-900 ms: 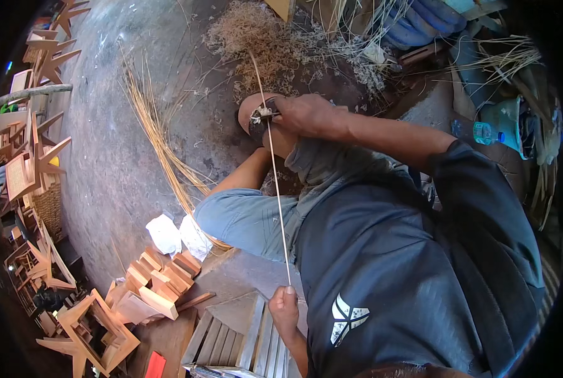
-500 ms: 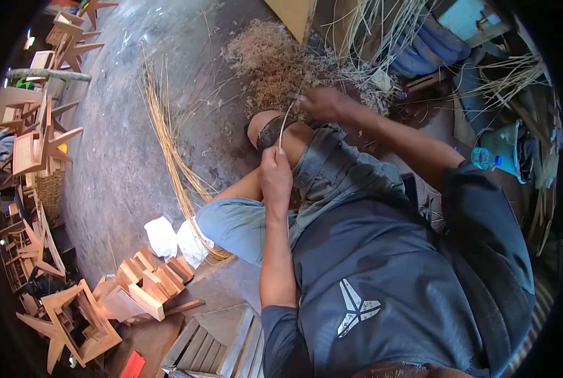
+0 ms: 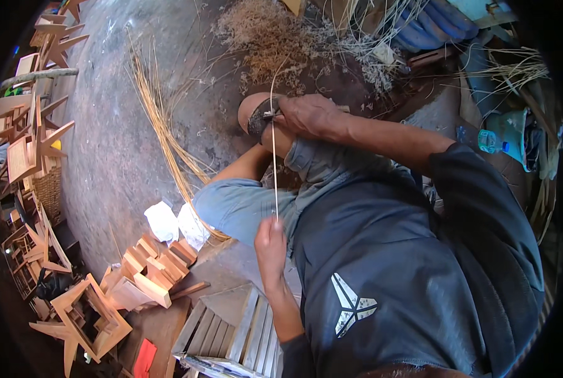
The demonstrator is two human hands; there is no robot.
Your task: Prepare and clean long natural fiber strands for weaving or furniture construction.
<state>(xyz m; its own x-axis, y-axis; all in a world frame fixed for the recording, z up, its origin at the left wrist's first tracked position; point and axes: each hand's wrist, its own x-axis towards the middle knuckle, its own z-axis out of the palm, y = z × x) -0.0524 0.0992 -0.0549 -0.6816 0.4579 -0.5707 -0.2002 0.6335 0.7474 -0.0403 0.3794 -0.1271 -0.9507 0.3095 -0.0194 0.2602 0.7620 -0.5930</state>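
The left hand (image 3: pixel 271 244) is pinching a pale strip (image 3: pixel 274 170) — running over the dark knee pad (image 3: pixel 258 120), where the right hand (image 3: pixel 310 115) is gripping a small tool (image 3: pixel 344 108) (mostly hidden). It's looking light, springy — best pinched near its end.

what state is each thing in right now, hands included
left hand: closed on the pale strip
pale strip: straight between the hands, curving beyond the right hand
right hand: closed around a mostly hidden tool
dark pad: lying across the knee
cane bundle: loose, fanned at one end
plastic bottle: capped
wood blocks: piled
shavings: curled, heaped
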